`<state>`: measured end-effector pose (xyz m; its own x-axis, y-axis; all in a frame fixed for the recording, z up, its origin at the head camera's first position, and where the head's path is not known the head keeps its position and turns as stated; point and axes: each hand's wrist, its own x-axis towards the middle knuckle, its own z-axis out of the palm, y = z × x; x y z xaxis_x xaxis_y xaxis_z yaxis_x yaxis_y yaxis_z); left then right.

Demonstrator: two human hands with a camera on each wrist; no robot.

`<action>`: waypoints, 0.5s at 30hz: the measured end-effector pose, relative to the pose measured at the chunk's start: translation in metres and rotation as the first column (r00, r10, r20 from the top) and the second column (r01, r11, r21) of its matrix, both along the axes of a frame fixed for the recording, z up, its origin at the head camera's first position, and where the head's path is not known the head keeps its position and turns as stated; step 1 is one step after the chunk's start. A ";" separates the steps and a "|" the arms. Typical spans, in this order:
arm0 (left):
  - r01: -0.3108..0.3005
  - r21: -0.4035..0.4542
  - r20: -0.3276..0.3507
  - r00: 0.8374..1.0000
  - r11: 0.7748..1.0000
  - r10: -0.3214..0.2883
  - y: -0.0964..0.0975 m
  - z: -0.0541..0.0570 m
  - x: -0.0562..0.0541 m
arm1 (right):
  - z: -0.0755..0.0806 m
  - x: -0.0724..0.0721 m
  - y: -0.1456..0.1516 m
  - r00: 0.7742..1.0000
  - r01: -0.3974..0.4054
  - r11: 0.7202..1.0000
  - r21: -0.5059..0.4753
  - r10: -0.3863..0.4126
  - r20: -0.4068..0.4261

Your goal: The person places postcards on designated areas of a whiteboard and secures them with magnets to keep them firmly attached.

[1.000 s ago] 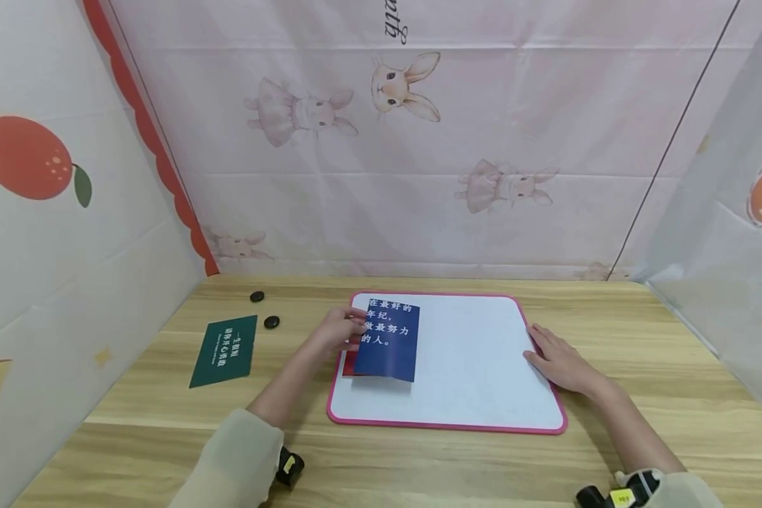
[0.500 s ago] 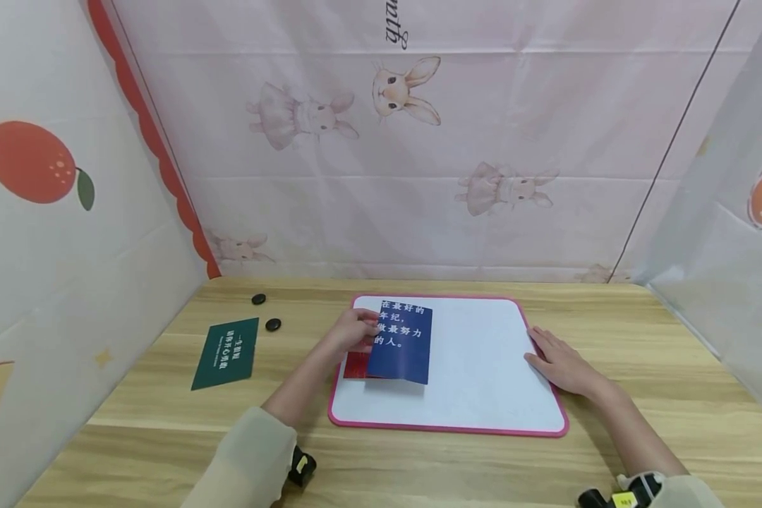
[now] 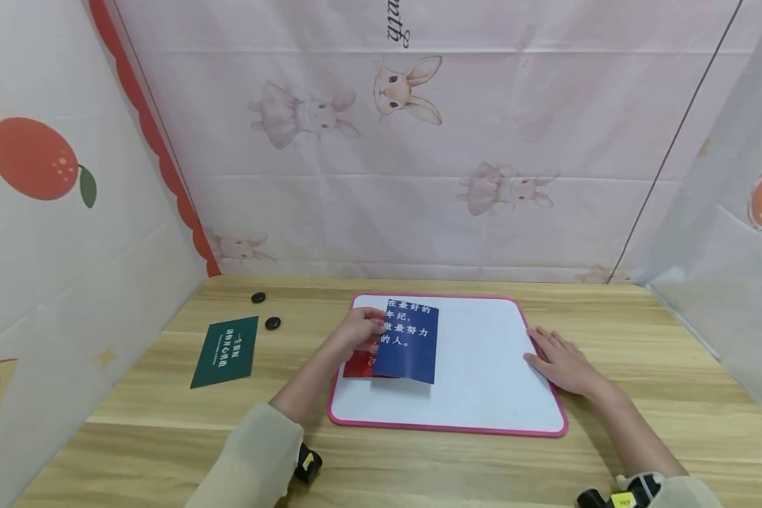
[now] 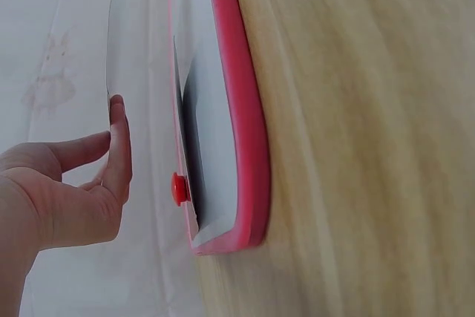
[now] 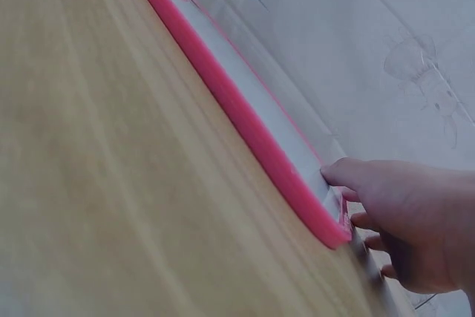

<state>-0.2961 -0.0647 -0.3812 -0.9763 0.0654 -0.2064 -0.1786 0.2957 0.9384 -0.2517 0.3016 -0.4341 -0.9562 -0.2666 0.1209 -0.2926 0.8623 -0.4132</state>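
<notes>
In the head view, my left hand pinches the left edge of a blue card with white Chinese writing. The card is held above the pink-rimmed whiteboard and overlaps a red card there. In the left wrist view, the blue card stands apart from the board, thumb and fingers at its edge. A red magnet sits on the lower card, which curls up from the board. My right hand rests at the whiteboard's right edge, thumb on the white surface.
A green card with white writing lies on the wooden table to the left. Two black round magnets are behind it. Printed cloth walls enclose the table at the back and sides.
My left hand has moved the blue card to the right across the whiteboard, uncovering more of the red card. My right hand has stayed at the board's right edge.
</notes>
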 end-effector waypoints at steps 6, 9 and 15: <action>0.012 0.011 -0.001 1.000 1.000 -0.012 -0.001 0.001 -0.001 | 0.002 0.002 0.000 1.000 0.024 0.999 0.025 -0.024 0.006; 0.021 0.008 -0.006 1.000 1.000 -0.021 -0.001 0.001 -0.001 | 0.002 0.001 0.001 1.000 0.027 0.999 0.031 -0.027 0.010; 0.030 0.015 -0.010 0.999 0.999 -0.030 0.002 0.002 0.000 | 0.002 0.001 0.001 1.000 0.027 0.999 0.037 -0.028 0.014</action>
<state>-0.2965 -0.0631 -0.3796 -0.9757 0.0980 -0.1959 -0.1609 0.2863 0.9445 -0.2508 0.3027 -0.4320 -0.9648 -0.2441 0.0978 -0.2629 0.8848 -0.3847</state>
